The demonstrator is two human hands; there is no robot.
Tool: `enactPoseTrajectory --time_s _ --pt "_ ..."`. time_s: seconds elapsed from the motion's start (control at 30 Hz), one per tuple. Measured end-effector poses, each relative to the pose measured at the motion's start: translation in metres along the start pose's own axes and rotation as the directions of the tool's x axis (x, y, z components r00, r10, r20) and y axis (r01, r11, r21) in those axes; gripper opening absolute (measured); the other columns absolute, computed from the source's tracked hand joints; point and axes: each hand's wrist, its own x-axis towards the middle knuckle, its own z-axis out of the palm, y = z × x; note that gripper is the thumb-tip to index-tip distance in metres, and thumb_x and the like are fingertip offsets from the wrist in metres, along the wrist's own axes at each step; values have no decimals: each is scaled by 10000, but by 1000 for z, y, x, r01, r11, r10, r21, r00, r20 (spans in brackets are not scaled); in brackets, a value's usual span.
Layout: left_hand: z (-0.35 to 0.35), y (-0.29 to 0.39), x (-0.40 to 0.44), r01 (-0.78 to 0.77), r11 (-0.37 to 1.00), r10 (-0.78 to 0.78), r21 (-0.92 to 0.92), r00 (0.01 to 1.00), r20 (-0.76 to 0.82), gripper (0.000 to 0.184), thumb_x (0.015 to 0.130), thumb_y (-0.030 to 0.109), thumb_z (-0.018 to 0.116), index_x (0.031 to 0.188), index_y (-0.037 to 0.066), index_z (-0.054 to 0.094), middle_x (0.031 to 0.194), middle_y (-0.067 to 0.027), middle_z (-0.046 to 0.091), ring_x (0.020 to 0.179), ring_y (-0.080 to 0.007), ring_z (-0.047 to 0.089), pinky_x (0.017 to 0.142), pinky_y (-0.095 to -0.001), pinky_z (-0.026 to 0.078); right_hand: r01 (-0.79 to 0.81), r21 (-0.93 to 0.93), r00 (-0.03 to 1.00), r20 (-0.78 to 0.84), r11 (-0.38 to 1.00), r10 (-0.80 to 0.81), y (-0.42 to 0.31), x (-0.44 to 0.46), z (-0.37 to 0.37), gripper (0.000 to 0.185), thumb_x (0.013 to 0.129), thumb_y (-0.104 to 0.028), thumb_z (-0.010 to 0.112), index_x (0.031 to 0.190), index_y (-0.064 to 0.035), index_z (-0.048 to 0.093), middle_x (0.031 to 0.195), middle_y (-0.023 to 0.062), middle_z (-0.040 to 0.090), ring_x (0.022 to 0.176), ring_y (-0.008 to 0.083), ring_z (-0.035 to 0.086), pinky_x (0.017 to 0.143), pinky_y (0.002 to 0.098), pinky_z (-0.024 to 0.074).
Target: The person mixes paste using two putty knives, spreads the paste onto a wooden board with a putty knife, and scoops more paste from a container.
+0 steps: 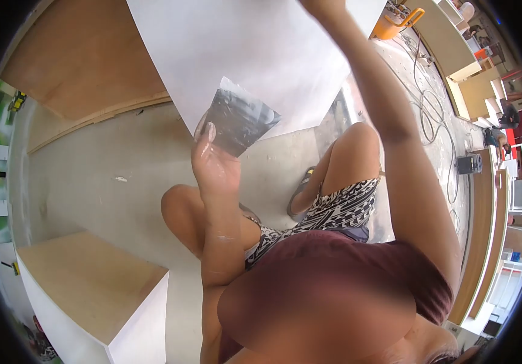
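Here, left hand [215,162]: raised in front of the body, forearm upright in the view, elbow bent close to the torso; pale smears mark the skin of hand and forearm.
Left fingers [201,126]: closed on one edge of a flat dark plate, gripping it near a corner.
Flat dark plate [236,124]: one, tilted in the left hand, streaked with white, a paler see-through band along its upper edge; it overlaps the lower part of the white panel in view, but whether they touch cannot be told.
Right hand [326,7]: at the top edge, at the end of a long forward reach, the arm passing outside the right knee; its fingers are cut off, so I cannot tell whether they are open or gripping.
White panel [255,54]: one, large, spread ahead of the person, a corner pointing towards the left hand.
Brown board [85,67]: one, to the left of the panel.
White-sided box [136,324]: one, brown on top, at lower left.
Knees: two, bare and bent, one on each side of the left forearm.
Orange container [389,25]: one, with a handle, beyond the right arm.
Dark cables [421,91]: several, looped on the floor [109,164]; exact count unclear.
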Motion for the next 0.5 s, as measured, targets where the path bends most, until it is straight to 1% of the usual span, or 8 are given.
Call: enactPoseTrajectory --time_s 0.03,0.07,0.13,0.2,0.27,0.3,0.4,0.5 --pt "-1 0 0 2 1000 -2 0 1000 -4 328 998 108 512 1274 -54 583 1261 -152 659 1163 -278 633 1030 -459 507 2 -46 1000 19 999 -1 -7 -25 11 494 833 75 523 1292 -52 653 1293 108 660 1185 326 596 1000 422 522" --pt "-2 0 1 3 1000 -3 1 1000 -6 329 997 107 516 1276 -55 581 1263 -152 657 1164 -279 632 1030 -461 506 48 -132 999 -2 990 -49 -15 -50 17 480 851 69 502 1290 -51 656 1248 139 686 1126 352 638 1003 431 522" --pt "0 -1 3 3 1000 -3 7 999 -50 328 996 105 519 1274 -57 581 1263 -153 657 1164 -280 631 1026 -465 507 -21 -33 999 41 999 22 -19 -116 54 552 885 -12 550 1397 -212 599 1407 72 614 1287 300 587 1033 497 474" --pt "0 -2 4 13 1000 -12 11 998 -54 327 996 104 522 1273 -59 581 1263 -153 657 1164 -281 631 1023 -467 508 -85 18 986 144 996 82 -38 -173 72 568 888 -68 601 1441 -186 543 1448 94 571 1365 365 496 1117 566 389" --pt "-3 -2 7 23 1000 -23 10 1000 -18 327 996 104 523 1274 -61 580 1264 -152 656 1164 -284 631 1020 -468 510 -114 26 967 234 993 104 -56 -218 82 607 894 -102 620 1481 -194 496 1486 89 537 1394 362 466 1133 573 367" --pt "-4 -3 9 24 1000 -24 5 1000 -6 327 997 104 523 1274 -61 579 1265 -152 656 1163 -284 633 1020 -467 510 -141 19 962 240 990 132 -67 -230 77 536 913 -79 573 1432 -208 557 1449 69 581 1358 346 524 1115 534 413" --pt "-6 -5 7 33 999 -33 4 999 -9 326 996 102 521 1273 -60 577 1262 -150 657 1158 -283 637 1021 -461 512 -220 50 885 431 974 177 -84 -252 65 584 893 -6 520 1432 -227 557 1461 47 569 1338 334 540 1156 547 373" --pt "0 -4 7 14 1000 -12 18 998 -60 319 994 97 515 1267 -55 582 1244 -145 665 1150 -277 642 1019 -448 515 -265 91 841 508 960 184 -65 -213 46 574 902 -15 535 1438 -219 555 1472 57 558 1356 331 512 1145 558 365"
